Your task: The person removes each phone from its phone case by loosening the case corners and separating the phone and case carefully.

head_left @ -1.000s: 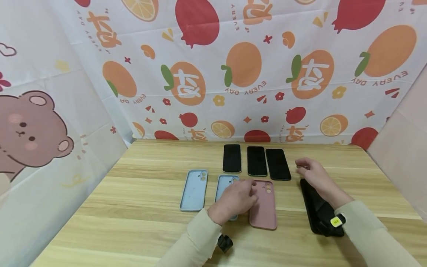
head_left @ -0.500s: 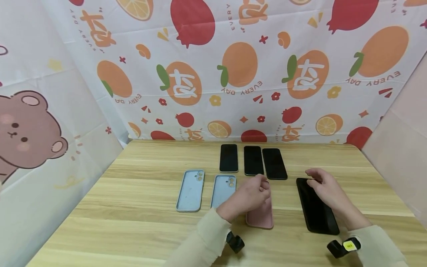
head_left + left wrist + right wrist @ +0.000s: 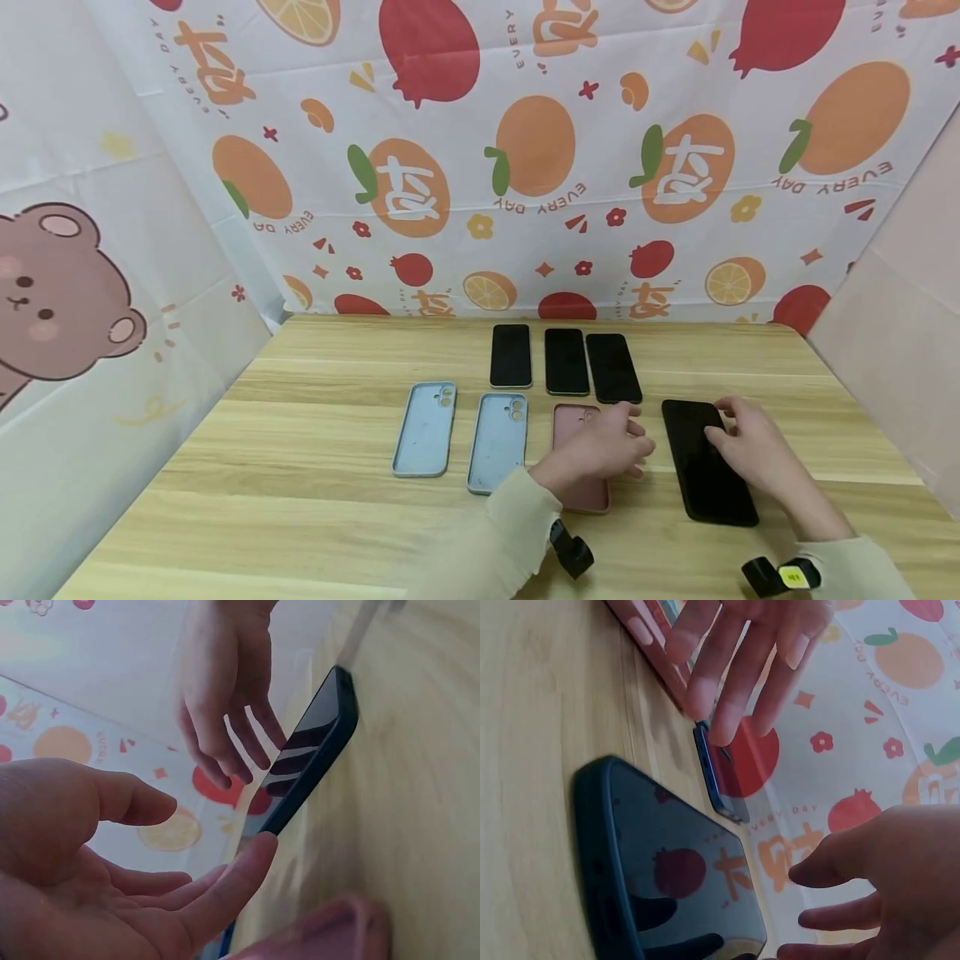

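A black phone in a dark case (image 3: 705,471) lies face up on the right of the table. My right hand (image 3: 761,450) hovers over its upper right side, fingers loosely bent. In the right wrist view, the fingers of that hand (image 3: 922,877) stand apart from the screen with nothing between them. My left hand (image 3: 603,446) reaches over the pink phone case (image 3: 572,423), hiding its middle. Its thumb and fingers are spread and hold nothing in the left wrist view, where the dark phone's edge (image 3: 319,757) lies beyond the fingertips.
Two light blue phone cases (image 3: 423,429) lie left of the pink one, inner sides up. Behind them is a row of three black phones (image 3: 566,361). A fruit-print cloth (image 3: 525,208) hangs at the table's back edge.
My left hand has moved right across the pink case towards the dark phone. My right hand has drawn back from beyond the phone's top end to its upper right side.
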### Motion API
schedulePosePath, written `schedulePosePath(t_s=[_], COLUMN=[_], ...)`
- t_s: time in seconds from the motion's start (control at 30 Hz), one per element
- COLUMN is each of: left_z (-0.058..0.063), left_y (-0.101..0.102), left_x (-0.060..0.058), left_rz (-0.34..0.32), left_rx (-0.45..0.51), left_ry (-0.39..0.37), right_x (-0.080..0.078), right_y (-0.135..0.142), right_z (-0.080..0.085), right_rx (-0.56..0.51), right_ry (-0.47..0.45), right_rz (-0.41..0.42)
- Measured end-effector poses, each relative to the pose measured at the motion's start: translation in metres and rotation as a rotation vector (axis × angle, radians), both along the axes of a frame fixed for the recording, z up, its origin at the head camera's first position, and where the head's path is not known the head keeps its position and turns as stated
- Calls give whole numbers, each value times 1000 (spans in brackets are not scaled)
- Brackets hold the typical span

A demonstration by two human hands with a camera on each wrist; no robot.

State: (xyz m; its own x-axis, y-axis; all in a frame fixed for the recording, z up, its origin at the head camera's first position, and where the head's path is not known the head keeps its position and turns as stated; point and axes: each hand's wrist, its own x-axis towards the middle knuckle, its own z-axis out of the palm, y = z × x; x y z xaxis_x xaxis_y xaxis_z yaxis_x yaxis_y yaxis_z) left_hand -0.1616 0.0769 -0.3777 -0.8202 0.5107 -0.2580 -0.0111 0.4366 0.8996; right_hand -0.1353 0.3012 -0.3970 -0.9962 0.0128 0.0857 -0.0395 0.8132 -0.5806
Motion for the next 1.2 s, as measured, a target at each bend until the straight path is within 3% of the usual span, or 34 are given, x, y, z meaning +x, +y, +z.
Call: schedulePosePath(t_s=[0.23,0.5,0.6,0.83,1.2], left_z=[-10,-16,-17,-19,-22], left_y=[17,32,37,39,37], left_x=[5,10,10,11,8], left_rz=[45,112,125,160,171], left_rx=[77,156,179,217,275], left_ry=[-118,-213,-214,-213,-232], right_x=[-2,-4,-5,-4,-4], right_y=[10,15,18,23,23], right_z=[-2,-2,-3,-6,-5], right_rx=[81,95,37,-216,-286], right_ry=[-88,-114,-162,-278,-304], right_rz=[-36,-30,-29,-52,-31])
